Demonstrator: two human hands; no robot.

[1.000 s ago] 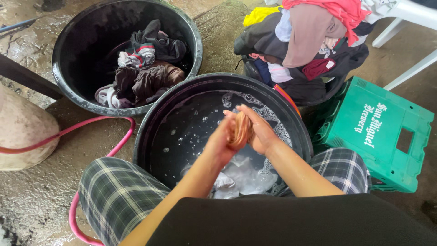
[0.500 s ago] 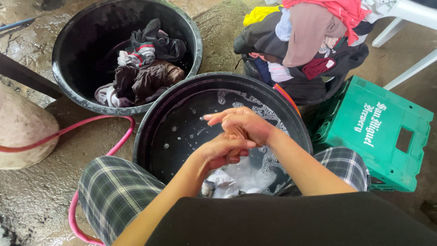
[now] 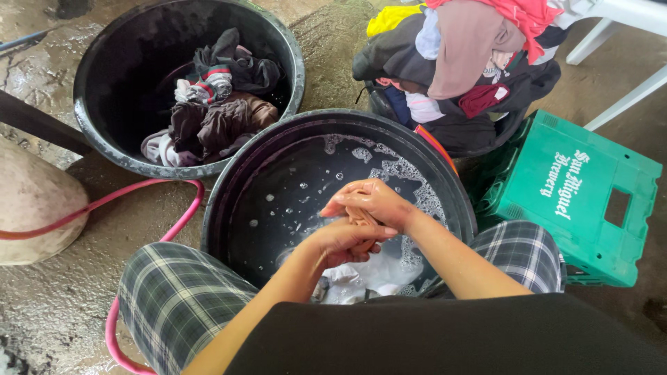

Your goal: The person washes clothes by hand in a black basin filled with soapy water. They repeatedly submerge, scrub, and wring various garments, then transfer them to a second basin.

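A: From the head camera, what are the hands doing?

B: The left hand (image 3: 347,239) and the right hand (image 3: 372,201) meet over the near round black plastic wash basin (image 3: 240,187), which holds soapy water. Both are clenched around a small tan piece of wet cloth (image 3: 359,217); only a sliver of it shows between the palms, the right hand lying on top of the left.

A: What lies under them?

B: A bundle of white wet laundry (image 3: 358,278) sits in the suds at the near edge of that basin, just below the hands.

A: And around the basin?

B: A second round black plastic tub (image 3: 104,139) stands to the upper left, touching or nearly touching the first, with a heap of dark brown, black and striped clothes (image 3: 215,104) inside. A pink rubber hose (image 3: 177,219) curves over the wet concrete floor between the tubs and the person's plaid-clad knee. At upper right a pile of mixed unwashed garments (image 3: 458,62) spills over a dark basket, just beside a green plastic bottle crate (image 3: 583,187). White plastic chair legs (image 3: 611,42) show in the far right corner
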